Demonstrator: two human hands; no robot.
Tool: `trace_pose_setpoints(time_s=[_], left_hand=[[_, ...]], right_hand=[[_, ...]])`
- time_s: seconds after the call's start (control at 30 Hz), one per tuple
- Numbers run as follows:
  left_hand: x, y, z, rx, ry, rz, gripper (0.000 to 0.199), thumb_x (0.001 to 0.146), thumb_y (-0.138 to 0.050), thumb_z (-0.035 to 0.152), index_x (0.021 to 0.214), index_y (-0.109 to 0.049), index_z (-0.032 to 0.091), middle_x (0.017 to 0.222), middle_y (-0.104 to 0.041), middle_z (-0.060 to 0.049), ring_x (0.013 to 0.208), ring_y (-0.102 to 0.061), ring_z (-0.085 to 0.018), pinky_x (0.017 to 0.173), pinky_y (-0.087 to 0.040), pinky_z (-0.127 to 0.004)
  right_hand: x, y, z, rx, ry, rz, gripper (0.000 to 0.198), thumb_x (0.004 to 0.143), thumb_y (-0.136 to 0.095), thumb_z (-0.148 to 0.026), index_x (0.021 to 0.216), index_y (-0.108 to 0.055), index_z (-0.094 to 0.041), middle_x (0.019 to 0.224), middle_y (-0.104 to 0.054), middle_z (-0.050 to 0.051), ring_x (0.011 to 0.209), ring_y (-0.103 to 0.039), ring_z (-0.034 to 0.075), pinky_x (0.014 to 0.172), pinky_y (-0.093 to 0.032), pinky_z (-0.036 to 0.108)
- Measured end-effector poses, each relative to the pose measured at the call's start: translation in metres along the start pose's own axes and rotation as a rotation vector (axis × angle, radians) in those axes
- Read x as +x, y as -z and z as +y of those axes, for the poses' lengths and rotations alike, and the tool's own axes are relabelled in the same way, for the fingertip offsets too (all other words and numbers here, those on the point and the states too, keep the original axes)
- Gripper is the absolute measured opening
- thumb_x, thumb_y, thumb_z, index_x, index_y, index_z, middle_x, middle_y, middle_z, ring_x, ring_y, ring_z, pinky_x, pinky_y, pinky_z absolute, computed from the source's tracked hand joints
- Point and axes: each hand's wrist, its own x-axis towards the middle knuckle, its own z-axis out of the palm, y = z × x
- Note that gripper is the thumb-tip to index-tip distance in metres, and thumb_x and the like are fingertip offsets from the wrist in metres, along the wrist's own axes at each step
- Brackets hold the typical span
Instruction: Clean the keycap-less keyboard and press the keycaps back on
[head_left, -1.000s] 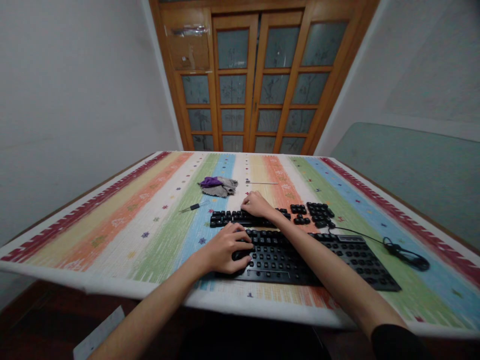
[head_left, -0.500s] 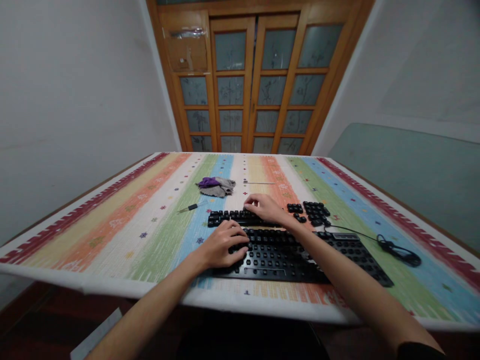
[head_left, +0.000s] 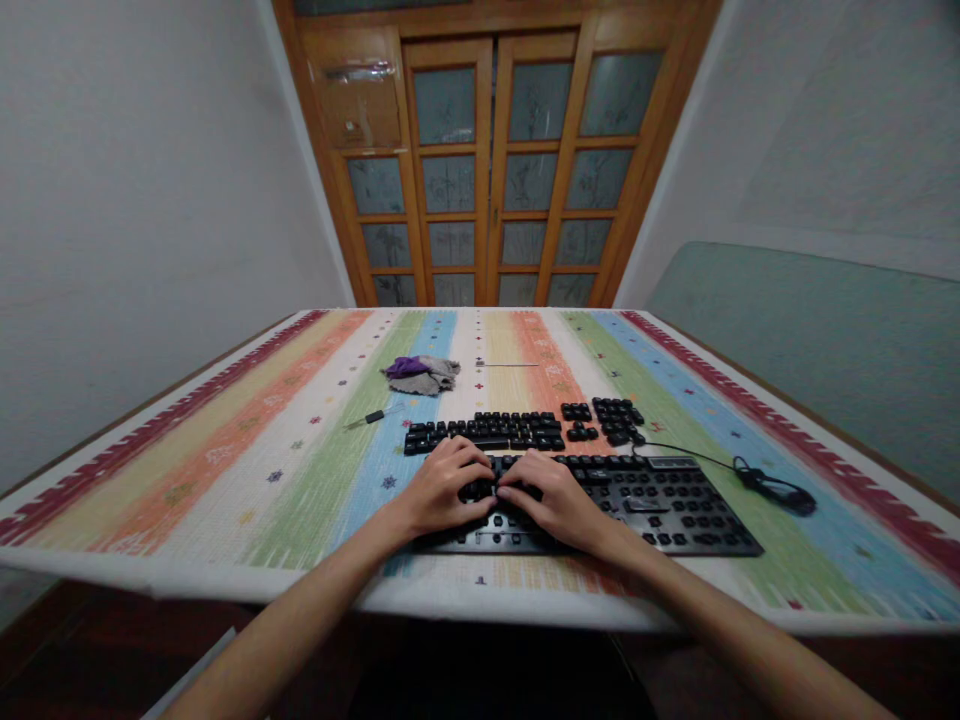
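A black keyboard (head_left: 701, 520) with most of its keycaps off lies near the table's front edge. Over its left part rests my left hand (head_left: 442, 488), fingers bent and the thumb apart from them. My right hand (head_left: 559, 500) is beside it on the keyboard, thumb and fingertips pinched together close to the left fingertips. Whatever those right fingers hold is hidden. Behind the keyboard, loose black keycaps (head_left: 536, 432) stand in rows, with smaller groups of keycaps (head_left: 619, 418) to their right.
A grey and purple cloth (head_left: 421, 375) lies farther back. Left of the keycaps is a small tool with a black handle and wire ends (head_left: 375, 416). A thin rod (head_left: 510, 365) lies beyond. The coiled cable (head_left: 776, 490) sits at right on the striped tablecloth (head_left: 217, 480).
My right hand has come back from the loose keycap rows to the keyboard, next to my left hand. The left hand keeps its place on the keyboard. The view has shifted slightly.
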Motion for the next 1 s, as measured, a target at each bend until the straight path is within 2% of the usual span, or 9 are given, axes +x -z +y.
trace_pose_setpoints(time_s=[0.13, 0.3, 0.53, 1.0], left_hand=[[0.003, 0.001, -0.002, 0.007, -0.013, -0.056, 0.010, 0.085, -0.068, 0.027, 0.091, -0.069, 0.019, 0.099, -0.070, -0.005, 0.094, -0.057, -0.021, 0.087, -0.045, -0.037], [0.005, 0.005, -0.005, 0.013, -0.041, -0.096, 0.012, 0.085, -0.068, 0.028, 0.092, -0.068, 0.019, 0.102, -0.070, -0.005, 0.097, -0.057, -0.022, 0.087, -0.045, -0.037], [0.007, 0.007, -0.007, 0.009, -0.023, -0.128, 0.012, 0.083, -0.069, 0.024, 0.093, -0.068, 0.019, 0.104, -0.068, -0.005, 0.099, -0.056, -0.022, 0.090, -0.044, -0.038], [0.001, -0.004, -0.007, -0.069, 0.007, -0.082, 0.008, 0.086, -0.068, 0.022, 0.093, -0.069, 0.018, 0.101, -0.069, -0.005, 0.098, -0.056, -0.020, 0.091, -0.046, -0.037]], right_hand=[[-0.003, -0.004, 0.002, -0.009, 0.032, 0.010, 0.012, 0.096, -0.059, -0.022, 0.090, -0.068, -0.018, 0.086, -0.070, 0.006, 0.083, -0.061, 0.020, 0.077, -0.049, 0.035], [-0.005, -0.004, 0.003, -0.010, 0.063, 0.014, 0.011, 0.088, -0.065, -0.017, 0.099, -0.069, -0.017, 0.093, -0.071, 0.009, 0.089, -0.061, 0.023, 0.081, -0.050, 0.038], [-0.002, -0.002, 0.001, -0.080, 0.073, 0.022, 0.012, 0.091, -0.063, -0.018, 0.098, -0.072, -0.018, 0.092, -0.067, 0.008, 0.088, -0.057, 0.023, 0.080, -0.049, 0.041], [-0.003, -0.004, 0.002, -0.101, 0.074, 0.042, 0.017, 0.095, -0.059, -0.023, 0.101, -0.075, -0.021, 0.090, -0.067, 0.008, 0.084, -0.056, 0.022, 0.075, -0.051, 0.040]])
